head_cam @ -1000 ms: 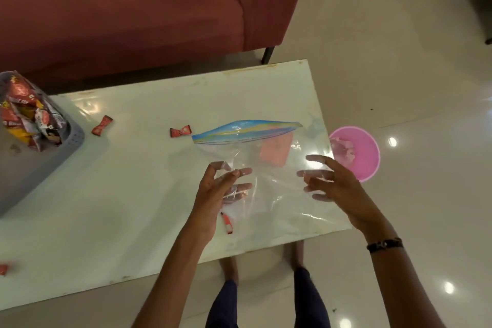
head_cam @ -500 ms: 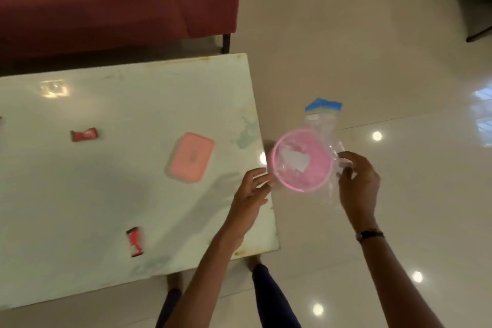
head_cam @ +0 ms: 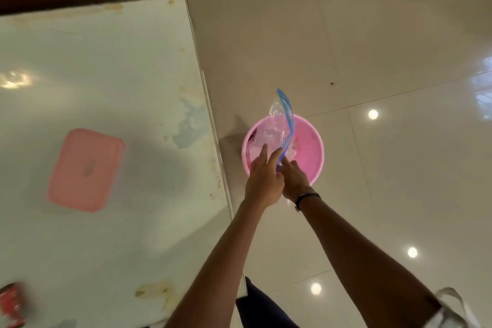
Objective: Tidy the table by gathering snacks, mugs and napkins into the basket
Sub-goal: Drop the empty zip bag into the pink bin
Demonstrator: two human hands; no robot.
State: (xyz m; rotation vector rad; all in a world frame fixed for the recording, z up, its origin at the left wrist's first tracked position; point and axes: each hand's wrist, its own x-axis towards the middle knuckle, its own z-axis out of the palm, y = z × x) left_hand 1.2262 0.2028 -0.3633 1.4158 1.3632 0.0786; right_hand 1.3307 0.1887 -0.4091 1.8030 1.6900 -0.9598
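Far left of our grip, at the table (head_cam: 106, 66) edge, lies a red snack wrapper (head_cam: 12, 305), and nearer us a pink lid (head_cam: 85, 169). Our left hand (head_cam: 263, 178) and right hand (head_cam: 294, 177) press together, both clamped on the clear zip bag (head_cam: 279, 128), which stands up from our fingers into the pink bin (head_cam: 308, 149) on the floor (head_cam: 372, 34) directly beneath.

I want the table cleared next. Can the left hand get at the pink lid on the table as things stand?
Probably yes, once freed: the pink lid lies alone on the table with nothing over it. The left hand is at the plastic bag over the pink bucket.
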